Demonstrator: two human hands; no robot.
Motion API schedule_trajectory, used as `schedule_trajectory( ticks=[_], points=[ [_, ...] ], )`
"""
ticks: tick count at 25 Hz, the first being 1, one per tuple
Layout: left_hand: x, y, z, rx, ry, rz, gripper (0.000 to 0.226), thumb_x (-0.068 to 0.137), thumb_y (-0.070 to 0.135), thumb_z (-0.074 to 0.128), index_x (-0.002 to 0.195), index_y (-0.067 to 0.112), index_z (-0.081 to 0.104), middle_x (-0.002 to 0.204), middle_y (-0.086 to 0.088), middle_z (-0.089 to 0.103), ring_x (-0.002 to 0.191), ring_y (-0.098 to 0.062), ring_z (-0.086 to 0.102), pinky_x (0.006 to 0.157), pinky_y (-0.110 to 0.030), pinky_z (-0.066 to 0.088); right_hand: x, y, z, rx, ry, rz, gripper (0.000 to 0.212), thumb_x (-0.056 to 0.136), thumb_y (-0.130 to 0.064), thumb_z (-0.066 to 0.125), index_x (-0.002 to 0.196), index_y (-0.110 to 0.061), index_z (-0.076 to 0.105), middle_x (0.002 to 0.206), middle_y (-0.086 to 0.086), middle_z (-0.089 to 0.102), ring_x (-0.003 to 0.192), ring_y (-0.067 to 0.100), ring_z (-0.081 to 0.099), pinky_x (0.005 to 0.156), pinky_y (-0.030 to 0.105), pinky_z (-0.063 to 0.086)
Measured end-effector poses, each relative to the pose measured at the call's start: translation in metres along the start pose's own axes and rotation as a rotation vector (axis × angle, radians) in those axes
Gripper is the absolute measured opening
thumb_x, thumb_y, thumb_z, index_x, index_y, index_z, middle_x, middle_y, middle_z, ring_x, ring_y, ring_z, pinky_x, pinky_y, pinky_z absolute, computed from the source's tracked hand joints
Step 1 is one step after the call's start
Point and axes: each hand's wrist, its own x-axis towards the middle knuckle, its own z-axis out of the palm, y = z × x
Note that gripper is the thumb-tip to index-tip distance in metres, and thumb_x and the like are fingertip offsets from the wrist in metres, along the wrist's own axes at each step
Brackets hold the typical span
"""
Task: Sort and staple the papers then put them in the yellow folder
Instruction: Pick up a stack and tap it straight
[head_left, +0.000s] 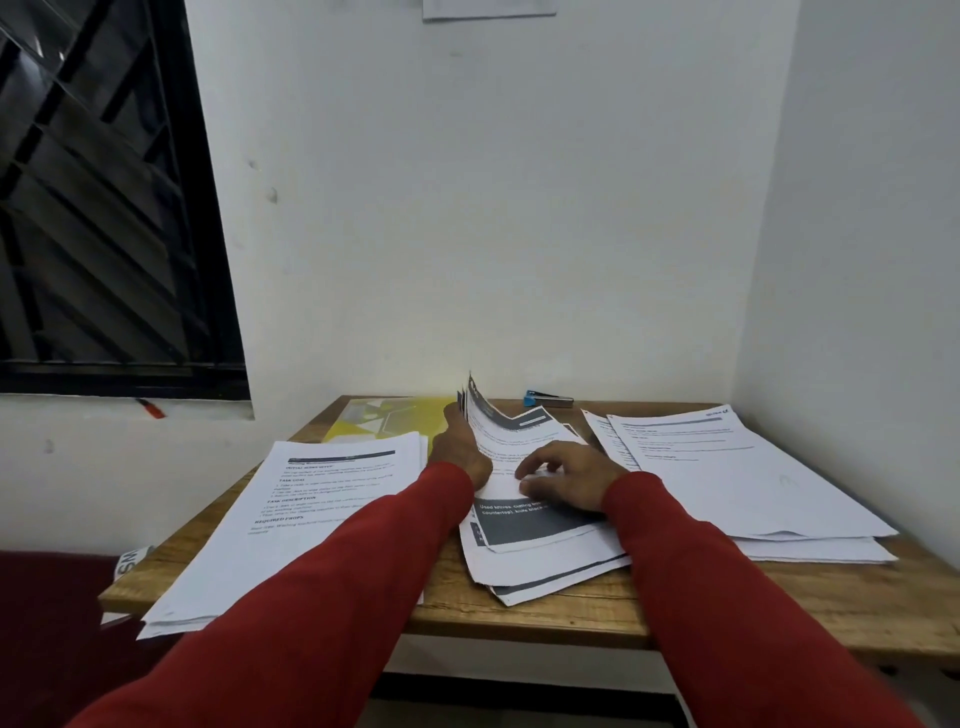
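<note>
A middle pile of printed papers (540, 545) with dark grey header bands lies fanned out on the wooden table (779, 592). My left hand (460, 449) holds the far left edge of its top sheets, which curl upward. My right hand (566, 475) rests on the same pile with bent fingers pressing the top sheet. A second paper stack (291, 519) lies at the left, a third stack (727, 478) at the right. The yellow folder (384, 418) lies flat at the back left, partly under the left stack. A blue and grey stapler (545, 399) sits at the back by the wall.
The table stands in a corner, with white walls (519, 234) behind and to the right. A dark barred window (104, 208) is at the left. The left stack overhangs the table's front edge. Something dark red (47, 613) sits low at the left.
</note>
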Motion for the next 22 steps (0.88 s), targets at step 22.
schedule_trajectory(
  ticks=[22],
  points=[
    [-0.045, 0.056, -0.075, -0.747, 0.169, 0.602, 0.055, 0.094, 0.011, 0.064, 0.138, 0.016, 0.031, 0.118, 0.006, 0.062, 0.102, -0.004, 0.066, 0.086, -0.029, 0.058, -0.048, -0.042, -0.096, 0.877, 0.569, -0.323, 0.039, 0.09, 0.002, 0.063, 0.124, -0.012, 0.049, 0.118, 0.009, 0.068, 0.107, 0.023, 0.068, 0.091, 0.036, 0.057]
  ],
)
